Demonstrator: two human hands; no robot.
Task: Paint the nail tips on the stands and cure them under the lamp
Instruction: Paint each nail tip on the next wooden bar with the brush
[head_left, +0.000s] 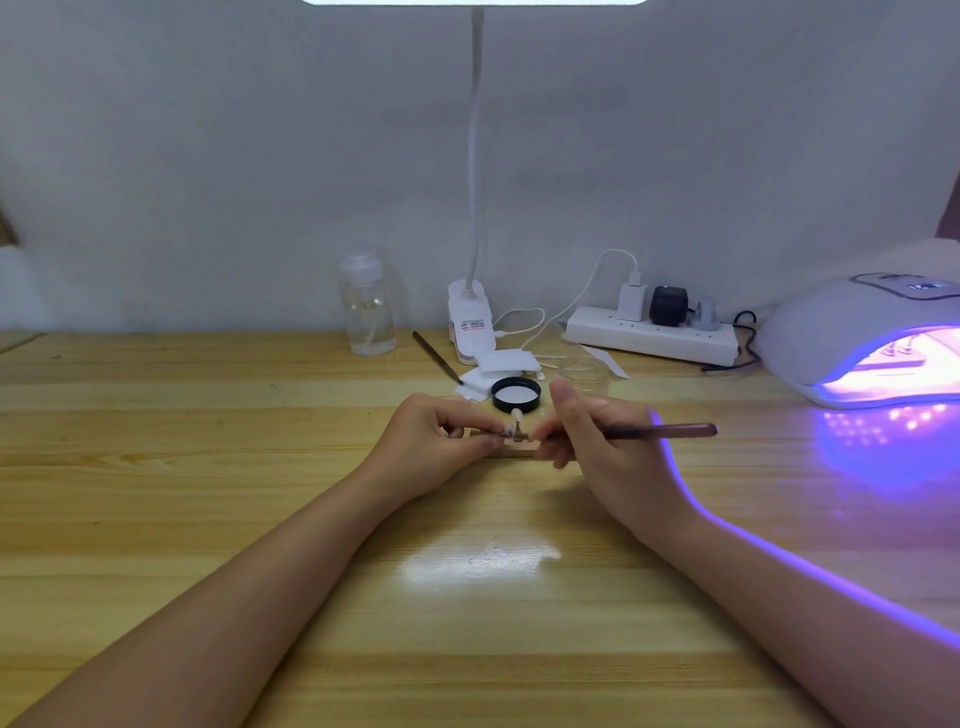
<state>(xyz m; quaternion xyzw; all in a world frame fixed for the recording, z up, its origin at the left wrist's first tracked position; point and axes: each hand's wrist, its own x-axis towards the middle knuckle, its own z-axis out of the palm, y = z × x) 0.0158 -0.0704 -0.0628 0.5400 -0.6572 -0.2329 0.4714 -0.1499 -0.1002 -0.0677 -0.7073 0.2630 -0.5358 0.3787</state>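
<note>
My left hand (441, 434) pinches a small nail tip stand (508, 433) in the middle of the wooden table. My right hand (587, 431) grips a dark brush (670, 431), its handle pointing right and its tip at the nail tip between my hands. Another pale nail tip (517, 414) stands upright just behind. A light wooden base (514, 451) lies under my fingers, mostly hidden. The curing lamp (857, 338) glows purple at the far right, with stands visible inside its mouth.
A black jar lid (516, 395) sits just behind my hands, with white pads (498, 369), a second brush (436, 357) and a clear dish (584, 370) beyond. A clear bottle (367, 306), desk lamp clip (470, 325) and power strip (649, 335) line the wall.
</note>
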